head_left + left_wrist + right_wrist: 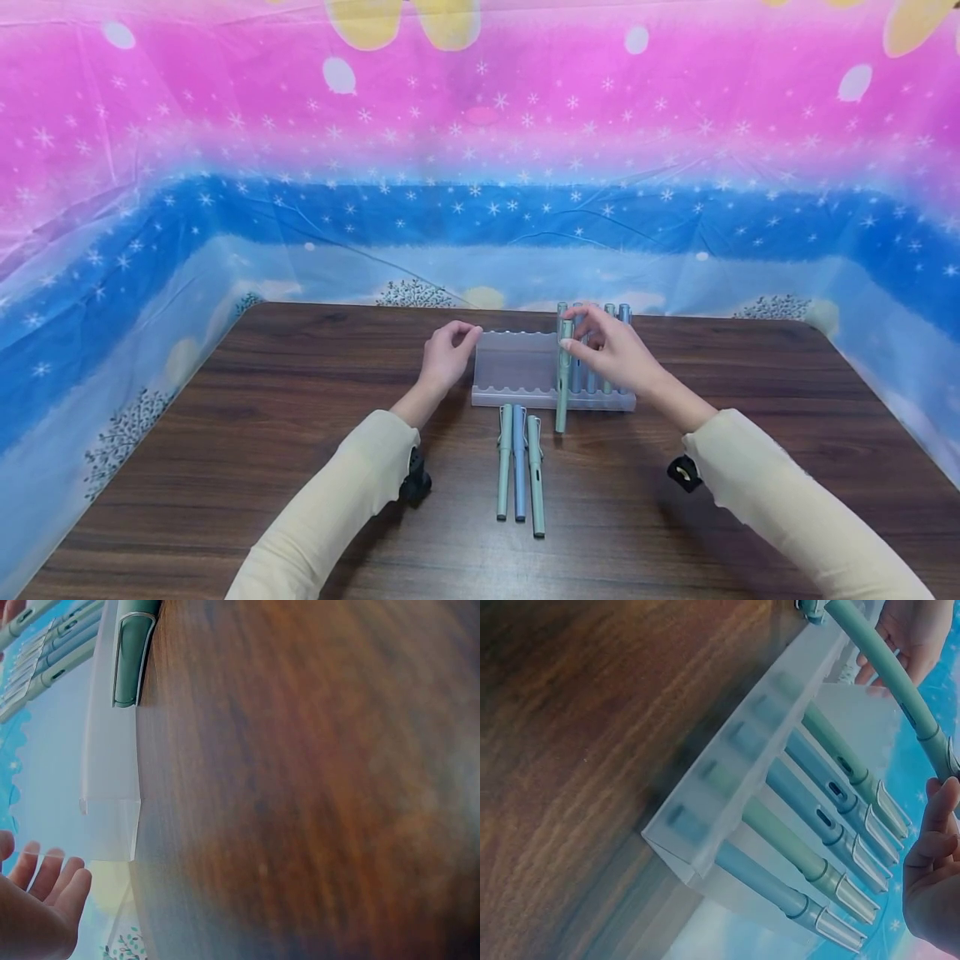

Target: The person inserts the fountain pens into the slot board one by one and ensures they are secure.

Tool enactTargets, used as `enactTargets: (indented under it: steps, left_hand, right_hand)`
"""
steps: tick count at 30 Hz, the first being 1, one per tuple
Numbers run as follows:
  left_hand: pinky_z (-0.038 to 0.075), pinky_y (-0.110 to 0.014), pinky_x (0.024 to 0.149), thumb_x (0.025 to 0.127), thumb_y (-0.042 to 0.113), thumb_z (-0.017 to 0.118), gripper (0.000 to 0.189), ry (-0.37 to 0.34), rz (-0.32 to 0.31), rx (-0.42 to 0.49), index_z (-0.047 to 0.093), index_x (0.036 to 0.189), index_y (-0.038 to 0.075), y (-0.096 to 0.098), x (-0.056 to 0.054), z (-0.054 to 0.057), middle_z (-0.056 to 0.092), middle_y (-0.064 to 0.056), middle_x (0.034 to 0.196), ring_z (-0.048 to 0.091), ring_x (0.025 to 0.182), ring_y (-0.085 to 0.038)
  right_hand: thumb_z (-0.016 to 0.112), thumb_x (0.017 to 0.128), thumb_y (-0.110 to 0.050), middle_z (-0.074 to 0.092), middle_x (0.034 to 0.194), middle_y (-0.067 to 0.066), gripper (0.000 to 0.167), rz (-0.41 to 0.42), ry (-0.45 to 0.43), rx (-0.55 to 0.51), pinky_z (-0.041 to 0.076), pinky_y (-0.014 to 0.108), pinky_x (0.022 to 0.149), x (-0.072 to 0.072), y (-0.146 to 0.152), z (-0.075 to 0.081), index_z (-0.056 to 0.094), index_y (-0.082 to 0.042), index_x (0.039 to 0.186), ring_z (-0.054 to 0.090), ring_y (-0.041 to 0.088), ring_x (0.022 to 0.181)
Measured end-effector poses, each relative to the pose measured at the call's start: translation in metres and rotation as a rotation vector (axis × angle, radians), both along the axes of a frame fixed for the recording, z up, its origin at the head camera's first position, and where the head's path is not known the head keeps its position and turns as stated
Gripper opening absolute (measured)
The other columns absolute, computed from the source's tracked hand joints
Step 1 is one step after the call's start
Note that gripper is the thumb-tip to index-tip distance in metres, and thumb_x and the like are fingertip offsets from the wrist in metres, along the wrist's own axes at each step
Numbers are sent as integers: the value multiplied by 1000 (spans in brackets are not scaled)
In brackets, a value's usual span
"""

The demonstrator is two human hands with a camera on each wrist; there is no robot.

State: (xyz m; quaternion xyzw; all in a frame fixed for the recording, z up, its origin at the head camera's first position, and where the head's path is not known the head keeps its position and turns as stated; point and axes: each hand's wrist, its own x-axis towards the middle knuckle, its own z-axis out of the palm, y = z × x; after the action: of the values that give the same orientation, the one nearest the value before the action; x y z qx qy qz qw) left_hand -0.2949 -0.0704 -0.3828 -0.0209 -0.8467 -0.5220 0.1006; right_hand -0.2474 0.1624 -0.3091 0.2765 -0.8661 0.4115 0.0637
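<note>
A translucent pen stand (516,365) with scalloped edges stands on the table. My left hand (446,357) pinches its upper left corner between thumb and fingers. In front of the stand my right hand (618,350) holds a green pen (562,396) by its capped upper end, the barrel pointing down past the stand's front lip. Several green and blue pens, among them a blue pen (761,877), lean side by side in the stand's right half, clips up. The right wrist view shows the held green pen (885,667) above the row.
Two green pens and a blue pen (519,475) lie side by side on the table in front of the stand, clips toward it. The dark wooden table (262,433) meets a pink and blue patterned cloth (480,208) at the back and sides.
</note>
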Motion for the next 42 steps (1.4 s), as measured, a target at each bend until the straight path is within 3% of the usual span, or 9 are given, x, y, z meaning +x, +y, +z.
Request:
enactTargets:
  steps: [7,10,16,27,36,42]
  left_hand:
    - [43,-34,76,89,28,52,26,-2,-4,7,62,99,6,0,0,0,61,-7,93,55,83,-20]
    - [43,-34,76,89,28,52,26,2,-6,8,62,99,5,0,-1,-1,61,-7,93,55,83,-20]
    - [43,-34,77,89,28,52,26,5,-5,4,62,99,5,-1,-1,-1,61,-6,95,55,84,-20]
    - [43,-34,77,89,28,52,27,3,-9,11,61,100,6,0,-1,-1,60,-6,96,55,85,-20]
    - [44,-34,76,89,28,52,27,7,-10,5,61,100,5,0,-1,-1,60,-7,95,56,83,-20]
    - [44,-34,76,89,28,52,27,12,-10,6,61,100,5,0,-1,-1,60,-7,96,56,83,-20]
  right_hand:
    - [56,87,-19,55,87,5,33,2,35,5,43,33,49,-29,10,-21,46,-11,118,56,22,62]
    - [55,88,-21,55,86,4,32,0,79,18,42,34,47,-33,11,-22,46,-12,117,54,20,57]
    - [56,87,-16,57,85,5,30,-3,164,14,40,32,43,-35,9,-17,47,-12,116,51,14,50]
    - [56,87,-14,59,81,5,28,-115,310,-7,34,29,39,-37,7,-15,48,-11,114,43,12,45]
    - [59,84,-10,60,79,5,30,-119,418,-9,34,27,40,-40,3,-27,50,-10,112,42,6,46]
    - [60,84,-10,59,79,4,30,-127,437,11,32,27,41,-38,1,-32,50,-9,112,40,6,47]
